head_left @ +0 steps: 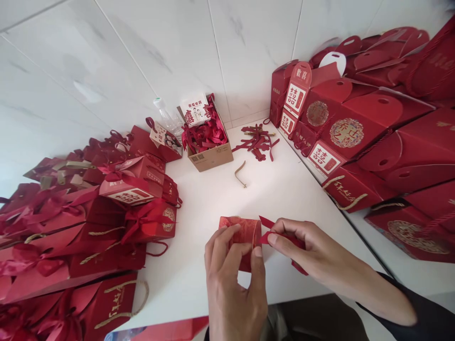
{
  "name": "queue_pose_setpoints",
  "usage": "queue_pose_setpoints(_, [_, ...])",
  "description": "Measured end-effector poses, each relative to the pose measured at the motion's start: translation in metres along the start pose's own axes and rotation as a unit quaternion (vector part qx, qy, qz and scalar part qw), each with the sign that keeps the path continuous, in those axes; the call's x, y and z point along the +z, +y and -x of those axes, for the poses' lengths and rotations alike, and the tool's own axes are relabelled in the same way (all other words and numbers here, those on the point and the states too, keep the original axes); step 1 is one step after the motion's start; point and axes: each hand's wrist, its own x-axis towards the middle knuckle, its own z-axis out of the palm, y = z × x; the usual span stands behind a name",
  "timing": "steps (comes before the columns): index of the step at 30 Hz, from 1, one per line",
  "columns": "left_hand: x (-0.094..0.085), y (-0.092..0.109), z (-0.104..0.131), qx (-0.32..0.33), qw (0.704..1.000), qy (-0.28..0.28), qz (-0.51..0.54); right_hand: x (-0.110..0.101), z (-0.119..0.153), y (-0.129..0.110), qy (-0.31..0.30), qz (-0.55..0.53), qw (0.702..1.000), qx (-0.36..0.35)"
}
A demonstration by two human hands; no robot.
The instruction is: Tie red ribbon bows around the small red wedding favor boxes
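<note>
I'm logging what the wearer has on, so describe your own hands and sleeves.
Both hands, the left and the right, are bare: no gloves, and no ring, watch or bracelet that I can make out. On the right arm a plain black sleeve ends partway up the forearm, with no marking visible. The left sleeve is too little in view to describe.

The red ribbon (289, 241) is showing a satiny cloth sheen, the cardboard box (212, 157) is looking plain matt brown, and the tiled wall (185, 47) is looking pretty smooth and glossy.
</note>
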Motion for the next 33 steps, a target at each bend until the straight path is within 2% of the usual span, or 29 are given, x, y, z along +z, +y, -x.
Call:
queue_pose_setpoints(4, [-0.001, -0.001, 0.0, 0.004, 1.0, -0.01, -0.008, 0.003, -0.001, 0.001, -0.001, -0.013, 1.0, 0.0])
queue_pose_setpoints(7, [-0.003, -0.002, -0.001, -0.011, 1.0, -0.018, 0.012, 0.006, -0.002, 0.002, -0.002, -0.031, 1.0, -0.005])
queue_pose_setpoints(11, [-0.005, -0.004, -0.005, 0.001, 0.999, -0.031, 0.036, 0.01, -0.003, 0.001, -0.019, -0.05, 0.998, -0.028])
queue_pose_setpoints(16, [-0.009, -0.005, -0.009, -0.032, 0.997, -0.052, 0.053, 0.012, -0.004, -0.003, -0.023, -0.034, 0.999, -0.024])
queue_pose_setpoints(22, [-0.01, -0.01, -0.009, -0.002, 0.995, -0.093, 0.033, 0.009, -0.004, -0.003, -0.018, -0.028, 0.999, -0.001])
queue_pose_setpoints(33, [-0.008, -0.011, -0.011, -0.007, 0.994, -0.09, 0.062, 0.01, -0.005, -0.003, 0.002, -0.009, 1.0, -0.003])
